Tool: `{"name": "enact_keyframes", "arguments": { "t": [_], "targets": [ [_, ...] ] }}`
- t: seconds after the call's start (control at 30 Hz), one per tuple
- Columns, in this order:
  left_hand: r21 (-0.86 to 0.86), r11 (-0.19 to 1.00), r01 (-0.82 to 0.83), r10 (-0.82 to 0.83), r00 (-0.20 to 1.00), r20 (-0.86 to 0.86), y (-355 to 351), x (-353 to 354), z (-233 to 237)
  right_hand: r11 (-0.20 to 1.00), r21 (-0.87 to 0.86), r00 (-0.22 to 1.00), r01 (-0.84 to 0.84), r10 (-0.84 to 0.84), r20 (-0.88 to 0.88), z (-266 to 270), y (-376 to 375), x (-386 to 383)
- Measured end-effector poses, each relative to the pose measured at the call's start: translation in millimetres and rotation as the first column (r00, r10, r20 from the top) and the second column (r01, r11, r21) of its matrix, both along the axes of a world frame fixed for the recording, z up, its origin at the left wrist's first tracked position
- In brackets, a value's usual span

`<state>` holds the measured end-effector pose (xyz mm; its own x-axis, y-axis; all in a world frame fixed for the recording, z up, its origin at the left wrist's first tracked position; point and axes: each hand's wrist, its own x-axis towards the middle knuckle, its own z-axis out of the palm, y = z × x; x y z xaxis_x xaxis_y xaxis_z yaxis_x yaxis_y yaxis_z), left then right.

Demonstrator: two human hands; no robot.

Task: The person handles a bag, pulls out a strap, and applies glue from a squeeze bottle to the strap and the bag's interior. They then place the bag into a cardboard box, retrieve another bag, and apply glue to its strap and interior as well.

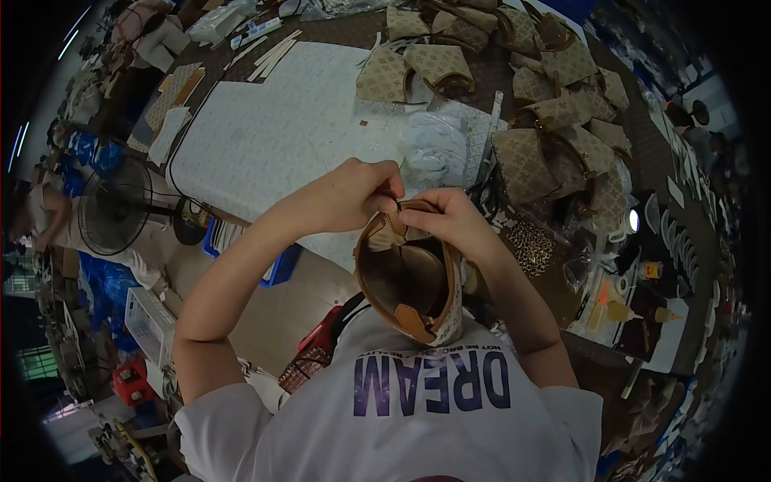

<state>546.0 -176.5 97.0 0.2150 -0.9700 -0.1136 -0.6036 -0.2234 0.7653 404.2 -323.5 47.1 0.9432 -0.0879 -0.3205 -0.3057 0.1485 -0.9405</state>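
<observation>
A: Looking down at a big brown surface (pixel 337 32) under a white mat (pixel 265 128), with a heap of patterned bag pieces (pixel 554 136) piled along its far right side.

B: Yep. Closer in, holding a brown bag (pixel 409 277) with patterned trim up in front of the chest, open side tipped toward the camera, well apart from that heap.

A: And the left grip (pixel 353 197)?

B: Closed, pinching the bag's top edge. Same for the right grip (pixel 446 217): curled shut on that rim, fingertips meeting the left's.
</observation>
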Motion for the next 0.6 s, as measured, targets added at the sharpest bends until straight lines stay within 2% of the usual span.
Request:
{"name": "enact_keyframes", "arguments": {
  "t": [0.1,0.2,0.3,0.33,0.4,0.43,0.53,0.6],
  "targets": [
    [-0.02,1.0,0.009,-0.008,1.0,0.024,-1,1,-6,1.0,-0.013,1.0,-0.011,0.011,-0.011,2,-2,1],
    [-0.012,0.997,-0.082,0.081,0.996,-0.037,-2,-5,-8,0.998,-0.063,1.0,-0.004,0.005,0.009,-6,-3,2],
    [0.027,0.955,-0.294,0.282,0.883,-0.375,6,-9,-36,0.993,-0.087,0.995,0.074,-0.067,0.076,-10,-5,-1],
    [0.054,0.954,-0.296,0.282,0.817,-0.502,10,-13,-42,0.989,-0.132,0.997,0.06,-0.054,0.048,-8,-8,-2],
    [0.021,0.969,-0.247,0.218,0.809,-0.546,15,-20,-57,0.984,-0.159,0.995,0.083,-0.074,0.062,-9,-10,-2],
    [0.023,0.932,-0.362,0.298,0.729,-0.617,14,-31,-53,0.981,-0.171,0.995,0.089,-0.08,0.061,-9,-9,-2],
    [0.059,0.905,-0.422,0.379,0.733,-0.565,12,-31,-67,0.974,-0.202,0.992,0.103,-0.086,0.094,-13,-8,-1],
    [0.042,0.91,-0.413,0.377,0.777,-0.504,12,-30,-65,0.969,-0.222,0.991,0.106,-0.083,0.107,-20,-8,0]
  ]
}}
